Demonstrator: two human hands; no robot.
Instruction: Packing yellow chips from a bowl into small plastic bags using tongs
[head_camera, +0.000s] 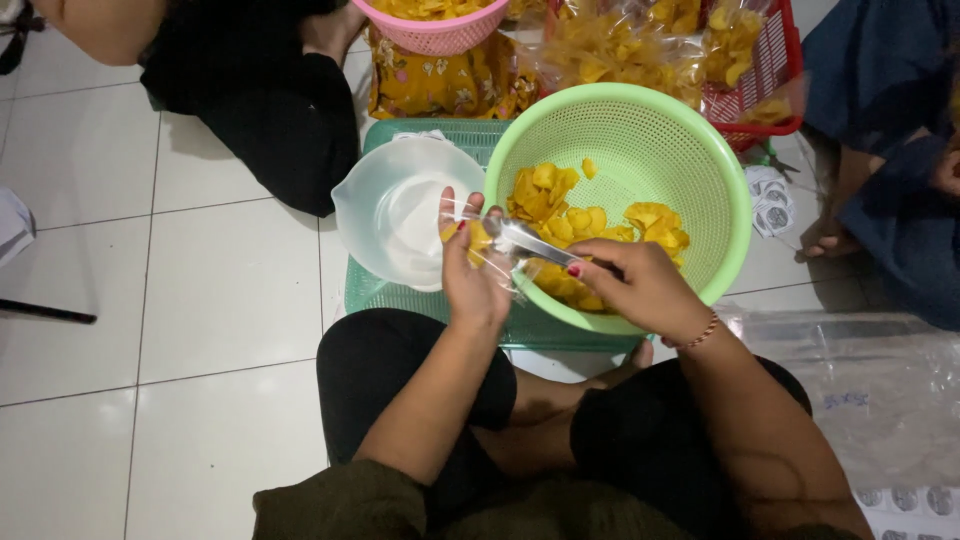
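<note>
A floor (200, 290) of large, glossy white tiles with thin dark grout lines fills the left side of the scene, lit evenly from above with soft reflections. Other people sit on it around the edges: one in dark clothing (270, 110) at the top left, another in blue fabric (885, 150) on the right. A thin dark rod (45, 312) lies at the left edge.

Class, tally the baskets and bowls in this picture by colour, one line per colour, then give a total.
Green: 2, the round colander and the flat basket under it
Pink: 1, a basket
Red: 1, a basket
White: 1, a jug-like bowl
Total: 5
</note>
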